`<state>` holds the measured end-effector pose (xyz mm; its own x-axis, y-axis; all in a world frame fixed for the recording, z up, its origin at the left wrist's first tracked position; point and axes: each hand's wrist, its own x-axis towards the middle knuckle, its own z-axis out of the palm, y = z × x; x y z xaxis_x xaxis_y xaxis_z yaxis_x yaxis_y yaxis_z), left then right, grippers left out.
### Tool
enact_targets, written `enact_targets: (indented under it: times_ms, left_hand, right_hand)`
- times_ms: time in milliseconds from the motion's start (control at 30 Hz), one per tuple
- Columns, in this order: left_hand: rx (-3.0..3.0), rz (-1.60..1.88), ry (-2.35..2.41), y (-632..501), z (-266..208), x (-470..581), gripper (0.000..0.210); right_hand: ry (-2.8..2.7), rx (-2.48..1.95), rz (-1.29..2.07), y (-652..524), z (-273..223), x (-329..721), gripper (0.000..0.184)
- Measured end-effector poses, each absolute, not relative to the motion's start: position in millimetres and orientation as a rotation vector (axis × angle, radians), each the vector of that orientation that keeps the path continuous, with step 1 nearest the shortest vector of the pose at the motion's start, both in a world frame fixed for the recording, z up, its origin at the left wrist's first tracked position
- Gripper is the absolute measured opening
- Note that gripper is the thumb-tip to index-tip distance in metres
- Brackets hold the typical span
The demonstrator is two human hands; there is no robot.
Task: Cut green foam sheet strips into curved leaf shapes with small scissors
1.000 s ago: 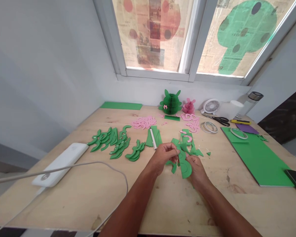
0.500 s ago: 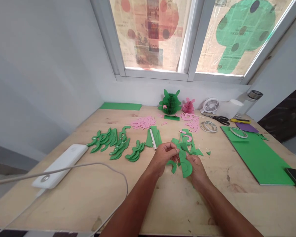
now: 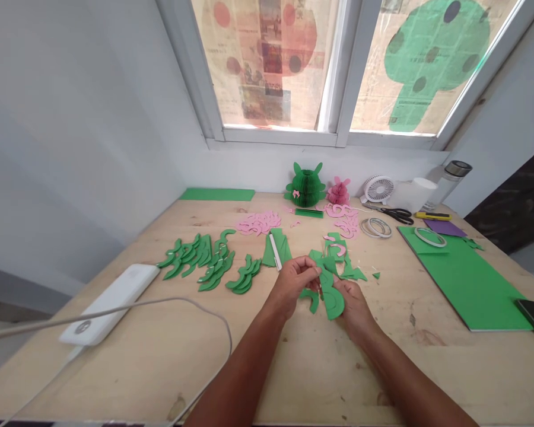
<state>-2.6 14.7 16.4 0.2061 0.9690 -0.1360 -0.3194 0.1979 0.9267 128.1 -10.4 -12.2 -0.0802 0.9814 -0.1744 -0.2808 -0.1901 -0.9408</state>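
Observation:
Between my two hands is a green paper cutout (image 3: 332, 299) with rounded, scalloped edges. My left hand (image 3: 297, 279) pinches its upper left side with thumb and fingers. On the other side, my right hand (image 3: 350, 296) grips it along the right edge, its fingertips partly hidden behind the paper. A curved green paper piece (image 3: 311, 299) shows just below my left fingers; whether it lies on the table or is held, I cannot tell. Beyond my hands lie green paper scraps (image 3: 349, 268) with a curved pink piece (image 3: 338, 249) on them. A white pen (image 3: 275, 251) rests on green paper to the left.
Piles of green curved cutouts (image 3: 216, 264) and pink cutouts (image 3: 258, 222) lie left. A white power bank (image 3: 111, 302) with a cable sits at far left. Scissors (image 3: 398, 214), tape rolls (image 3: 376, 228), a fan (image 3: 378, 190) and green sheets (image 3: 467, 284) are at right. Honeycomb paper figures (image 3: 307, 187) stand behind.
The view has shifted slightly. Both hands keep their hold on the green cutout, which has turned a little, and more of its rounded lower part shows.

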Motion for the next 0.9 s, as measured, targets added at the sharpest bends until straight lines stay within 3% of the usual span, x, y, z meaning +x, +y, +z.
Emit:
enact_targets:
  times_ms: [900]
  left_hand:
    - [0.986,1.056,0.936,14.9,19.5,-9.8,0.016]
  right_hand:
    - [-1.036,-1.131,1.503,-10.5,-15.6,129.5,0.046]
